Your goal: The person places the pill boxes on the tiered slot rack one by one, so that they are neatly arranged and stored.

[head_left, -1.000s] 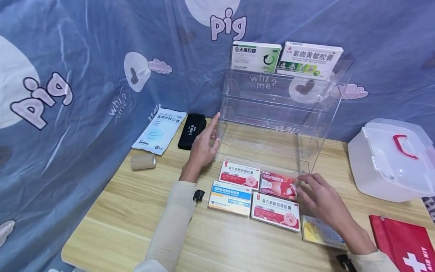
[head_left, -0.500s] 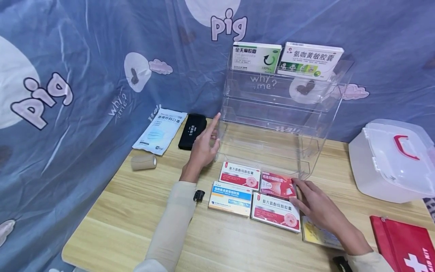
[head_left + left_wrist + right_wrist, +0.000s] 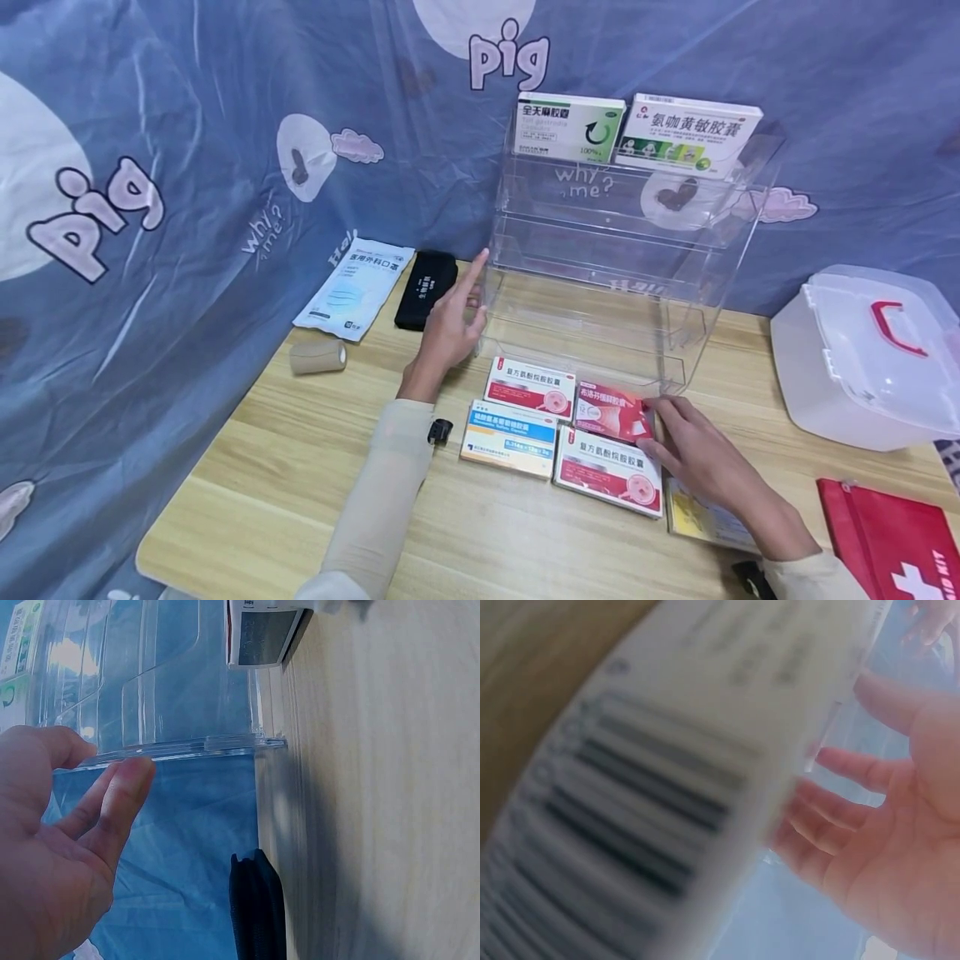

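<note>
My left hand (image 3: 452,321) touches the left side of a clear acrylic display rack (image 3: 600,283), its index finger straight. In the left wrist view, several fingertips meet the rack's edge. My right hand (image 3: 697,446) pinches the right end of a red medicine box (image 3: 609,410) between thumb and fingers; the box lies on the table. Around it lie a red-and-white medicine box (image 3: 529,386), a blue-and-white one (image 3: 510,437) and another red-and-white one (image 3: 609,469). A yellow-and-white box (image 3: 697,512) is partly under my right forearm. A blurred barcoded box (image 3: 630,795) fills much of the right wrist view.
Two boxes, one green-and-white (image 3: 567,127) and one white (image 3: 686,135), stand on the rack's top tier. A mask packet (image 3: 352,287), black pouch (image 3: 426,292) and bandage roll (image 3: 318,357) lie left. A lidded plastic case (image 3: 862,358) and red aid pouch (image 3: 892,542) are right.
My right hand has moved slightly left onto the red box's right end, and its thumb and fingers now hold it. The left hand stays at the rack's side.
</note>
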A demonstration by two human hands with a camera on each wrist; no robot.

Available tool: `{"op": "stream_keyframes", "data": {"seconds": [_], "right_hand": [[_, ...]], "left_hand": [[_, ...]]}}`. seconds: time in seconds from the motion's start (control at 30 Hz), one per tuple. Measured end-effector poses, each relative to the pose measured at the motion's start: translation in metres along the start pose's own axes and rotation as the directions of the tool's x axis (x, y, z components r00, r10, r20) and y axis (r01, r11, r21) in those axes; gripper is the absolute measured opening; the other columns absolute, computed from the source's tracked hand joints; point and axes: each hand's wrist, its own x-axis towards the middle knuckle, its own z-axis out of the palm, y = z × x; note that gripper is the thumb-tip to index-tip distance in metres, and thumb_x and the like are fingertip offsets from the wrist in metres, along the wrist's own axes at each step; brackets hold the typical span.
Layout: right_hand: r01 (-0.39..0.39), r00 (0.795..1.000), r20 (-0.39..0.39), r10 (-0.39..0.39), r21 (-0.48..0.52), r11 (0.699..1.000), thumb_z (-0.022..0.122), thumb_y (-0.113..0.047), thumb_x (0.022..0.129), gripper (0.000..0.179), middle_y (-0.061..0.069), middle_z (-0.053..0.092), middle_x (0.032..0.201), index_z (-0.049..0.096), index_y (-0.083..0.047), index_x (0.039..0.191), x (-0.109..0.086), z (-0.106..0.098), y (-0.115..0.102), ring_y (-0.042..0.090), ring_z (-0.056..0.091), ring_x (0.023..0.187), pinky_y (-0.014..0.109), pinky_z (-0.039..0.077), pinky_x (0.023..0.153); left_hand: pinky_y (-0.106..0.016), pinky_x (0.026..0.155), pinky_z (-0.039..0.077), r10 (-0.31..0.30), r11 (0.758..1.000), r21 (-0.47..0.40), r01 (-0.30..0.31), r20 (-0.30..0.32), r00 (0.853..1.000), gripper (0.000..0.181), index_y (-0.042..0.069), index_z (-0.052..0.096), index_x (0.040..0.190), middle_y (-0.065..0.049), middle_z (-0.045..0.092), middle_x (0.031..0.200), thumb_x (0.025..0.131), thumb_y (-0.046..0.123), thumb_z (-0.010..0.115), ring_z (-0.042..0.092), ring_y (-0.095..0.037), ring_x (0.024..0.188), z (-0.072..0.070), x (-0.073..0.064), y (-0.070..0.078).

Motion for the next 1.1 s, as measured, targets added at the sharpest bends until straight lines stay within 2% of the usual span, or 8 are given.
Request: {"op": "stream_keyframes", "data": {"seconds": [0.17, 0.3, 0.57, 0.83, 0.9, 0.97, 1.03, 1.1], "right_hand": [[0.019, 0.999, -0.027, -0.019, -0.017, 1.000, 0.078, -0.027, 0.099, 0.057, 0.026, 0.056, 0.145, 0.055, -0.004, 0.145, -0.0019, 0.0011, -0.0016, 0.050, 0.060, 0.131, 0.070, 0.054, 0.101], [0.005, 0.999, -0.034, -0.004, 0.030, 1.000, 0.080, -0.025, 0.098, 0.056, 0.025, 0.060, 0.144, 0.054, -0.006, 0.144, -0.0017, 0.0015, -0.0023, 0.052, 0.058, 0.134, 0.073, 0.052, 0.103], [-0.084, 0.996, 0.030, 0.082, 0.065, 0.994, 0.077, -0.035, 0.099, 0.081, 0.038, 0.049, 0.154, 0.041, 0.006, 0.159, -0.0002, 0.0011, 0.0038, 0.063, 0.046, 0.140, 0.078, 0.043, 0.109], [-0.054, 0.998, 0.018, 0.052, 0.097, 0.994, 0.080, -0.030, 0.096, 0.075, 0.035, 0.058, 0.144, 0.048, 0.007, 0.152, 0.0025, -0.0015, 0.0065, 0.056, 0.057, 0.132, 0.074, 0.049, 0.105], [-0.042, 0.999, 0.009, 0.042, 0.125, 0.991, 0.081, -0.026, 0.096, 0.069, 0.030, 0.063, 0.136, 0.049, 0.006, 0.148, 0.0027, -0.0021, 0.0063, 0.048, 0.064, 0.120, 0.066, 0.055, 0.099], [-0.028, 1.000, -0.007, 0.030, 0.142, 0.990, 0.082, -0.022, 0.095, 0.064, 0.022, 0.067, 0.125, 0.050, 0.004, 0.144, 0.0026, -0.0026, 0.0060, 0.034, 0.064, 0.106, 0.050, 0.058, 0.089], [-0.011, 1.000, -0.019, 0.014, 0.162, 0.987, 0.083, -0.019, 0.094, 0.061, 0.015, 0.067, 0.118, 0.050, 0.002, 0.141, 0.0024, -0.0026, 0.0062, 0.023, 0.059, 0.098, 0.036, 0.053, 0.080], [-0.002, 1.000, -0.023, 0.007, 0.185, 0.983, 0.084, -0.019, 0.094, 0.060, 0.011, 0.067, 0.115, 0.049, 0.000, 0.139, 0.0023, -0.0027, 0.0066, 0.016, 0.056, 0.094, 0.028, 0.048, 0.074]], "left_hand": [[-0.046, 0.085, 0.064, -0.007, 1.000, 0.005, 0.007, 0.001, 1.000, 0.092, 0.036, 0.025, 0.172, -0.012, 0.064, 0.149, 0.099, -0.003, 0.064, 0.073, -0.029, 0.113, 0.0001, 0.0003, 0.0000], [-0.047, 0.086, 0.064, -0.012, 1.000, 0.005, 0.012, 0.005, 1.000, 0.092, 0.036, 0.025, 0.172, -0.012, 0.064, 0.150, 0.099, -0.003, 0.064, 0.072, -0.029, 0.114, -0.0002, 0.0000, -0.0003], [-0.046, 0.087, 0.064, -0.001, 1.000, 0.002, 0.001, 0.001, 1.000, 0.090, 0.034, 0.026, 0.172, -0.011, 0.064, 0.151, 0.099, -0.002, 0.064, 0.072, -0.028, 0.113, -0.0003, -0.0007, -0.0007], [-0.047, 0.088, 0.064, 0.004, 1.000, -0.002, -0.004, -0.004, 1.000, 0.090, 0.035, 0.027, 0.172, -0.011, 0.063, 0.152, 0.099, -0.002, 0.064, 0.072, -0.027, 0.114, 0.0000, -0.0005, -0.0007], [-0.046, 0.088, 0.064, 0.002, 1.000, 0.001, -0.002, -0.002, 1.000, 0.090, 0.036, 0.026, 0.172, -0.011, 0.063, 0.152, 0.099, -0.002, 0.064, 0.072, -0.027, 0.114, 0.0004, -0.0002, -0.0009], [-0.045, 0.088, 0.064, 0.000, 1.000, 0.003, 0.000, 0.000, 1.000, 0.090, 0.036, 0.026, 0.172, -0.010, 0.063, 0.152, 0.099, -0.002, 0.064, 0.072, -0.027, 0.114, 0.0004, -0.0002, -0.0007], [-0.045, 0.088, 0.064, -0.001, 1.000, 0.004, 0.001, -0.003, 1.000, 0.090, 0.036, 0.026, 0.172, -0.011, 0.064, 0.150, 0.099, -0.002, 0.064, 0.072, -0.027, 0.114, 0.0004, -0.0003, -0.0003], [-0.045, 0.087, 0.064, 0.000, 1.000, 0.005, 0.000, -0.005, 1.000, 0.090, 0.035, 0.027, 0.172, -0.012, 0.066, 0.147, 0.099, -0.002, 0.064, 0.073, -0.027, 0.113, 0.0003, -0.0003, -0.0002]]}}
